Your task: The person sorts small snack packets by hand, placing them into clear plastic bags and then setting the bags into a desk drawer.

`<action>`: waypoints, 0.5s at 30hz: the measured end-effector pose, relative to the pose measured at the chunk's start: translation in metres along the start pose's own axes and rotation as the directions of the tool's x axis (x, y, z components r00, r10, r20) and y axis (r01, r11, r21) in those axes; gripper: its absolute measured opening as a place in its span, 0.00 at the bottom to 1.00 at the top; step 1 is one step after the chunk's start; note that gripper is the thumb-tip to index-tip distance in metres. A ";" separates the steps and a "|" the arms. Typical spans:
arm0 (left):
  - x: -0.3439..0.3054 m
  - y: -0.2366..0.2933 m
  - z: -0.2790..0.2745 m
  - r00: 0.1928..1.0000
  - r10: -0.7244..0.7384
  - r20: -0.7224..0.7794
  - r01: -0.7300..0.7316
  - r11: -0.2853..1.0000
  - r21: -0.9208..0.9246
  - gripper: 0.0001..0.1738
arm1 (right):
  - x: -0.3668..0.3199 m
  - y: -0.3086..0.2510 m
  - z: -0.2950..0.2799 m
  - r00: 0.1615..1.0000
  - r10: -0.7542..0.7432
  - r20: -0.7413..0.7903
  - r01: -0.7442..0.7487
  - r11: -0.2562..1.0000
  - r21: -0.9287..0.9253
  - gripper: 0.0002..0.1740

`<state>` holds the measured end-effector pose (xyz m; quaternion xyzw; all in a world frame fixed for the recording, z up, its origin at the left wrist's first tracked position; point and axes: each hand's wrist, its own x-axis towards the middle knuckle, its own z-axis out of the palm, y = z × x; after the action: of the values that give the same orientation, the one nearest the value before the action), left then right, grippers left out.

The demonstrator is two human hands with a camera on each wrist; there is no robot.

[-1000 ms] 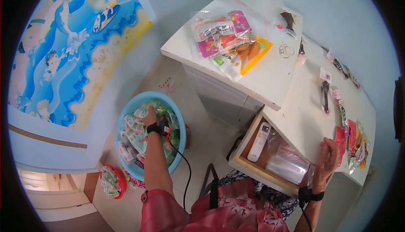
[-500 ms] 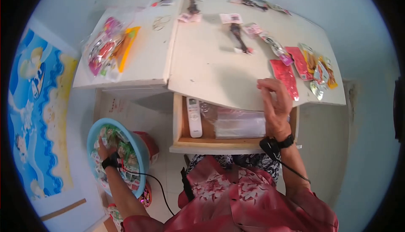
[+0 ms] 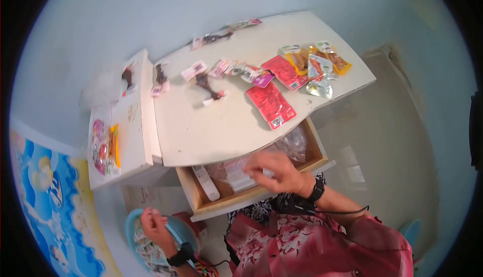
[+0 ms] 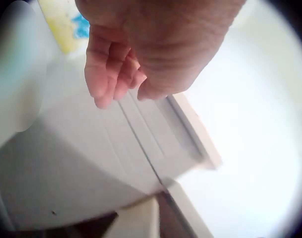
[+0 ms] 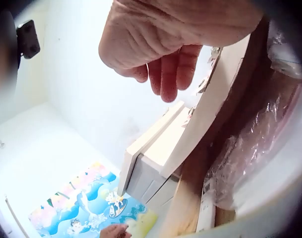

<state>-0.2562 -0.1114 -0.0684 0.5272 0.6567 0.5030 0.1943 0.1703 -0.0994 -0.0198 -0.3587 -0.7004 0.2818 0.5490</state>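
Observation:
My left hand (image 3: 157, 227) is over the rim of a light blue tub (image 3: 132, 221) full of small wrapped snack packets (image 3: 147, 249). Its fingers bend loosely, and no packet shows between them in the left wrist view, where the hand (image 4: 156, 49) hangs before a grey cabinet side. Above a pulled-out wooden drawer (image 3: 241, 204) is my right hand (image 3: 276, 171), slightly blurred, with loosely bent fingers and nothing in them. A white remote control (image 3: 205, 182) and clear plastic bags (image 3: 236, 175) lie inside that drawer, partly covered by this hand.
On the white desk (image 3: 201, 131) lie red packets (image 3: 271, 106), yellow snack packets (image 3: 329, 58), a silver packet (image 3: 319, 75) and dark vacuum-packed pieces (image 3: 206, 85). A bag of mixed packets (image 3: 104, 146) rests on the higher left section. A painted sea mural (image 3: 45, 201) covers the left wall.
My left hand has come up out of the packets in the tub. The right hand has moved left and lower, over the drawer. The head view has swung to the right.

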 end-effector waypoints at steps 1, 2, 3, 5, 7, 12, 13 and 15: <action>-0.006 0.034 0.023 0.996 0.026 0.087 -0.029 0.999 0.036 0.12 | -0.012 0.002 -0.001 0.995 0.074 0.072 -0.074 0.997 -0.009 0.10; -0.012 0.057 0.044 0.984 0.051 0.173 -0.064 0.996 0.069 0.10 | -0.022 0.002 -0.002 0.992 0.097 0.076 -0.096 0.995 -0.019 0.10; -0.016 0.068 0.061 0.934 0.228 0.274 -0.263 0.960 0.100 0.10 | -0.029 0.002 -0.004 0.989 0.122 0.079 -0.120 0.992 -0.030 0.10; -0.025 0.109 0.094 0.777 0.366 0.513 -0.479 0.872 0.102 0.13 | -0.040 0.003 -0.012 0.988 0.143 0.058 -0.139 0.988 -0.069 0.10; -0.035 0.131 0.123 0.674 0.356 0.647 -0.505 0.861 0.052 0.13 | -0.050 0.001 -0.021 0.983 0.180 0.043 -0.175 0.980 -0.094 0.10; -0.044 0.129 0.159 0.576 0.226 0.786 -0.607 0.761 0.226 0.27 | -0.068 -0.001 -0.036 0.965 0.262 0.022 -0.260 0.963 -0.069 0.10; -0.043 0.128 0.163 0.570 0.161 0.805 -0.604 0.747 0.278 0.31 | -0.071 -0.001 -0.036 0.962 0.271 0.021 -0.269 0.962 -0.051 0.10; -0.040 0.126 0.169 0.562 0.023 0.827 -0.596 0.704 0.386 0.40 | -0.076 0.002 -0.036 0.965 0.260 0.037 -0.257 0.964 -0.067 0.09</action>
<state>-0.0459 -0.0773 -0.0407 0.8359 0.5226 0.0028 0.1681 0.2164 -0.1594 -0.0559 -0.4572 -0.6683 0.3375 0.4801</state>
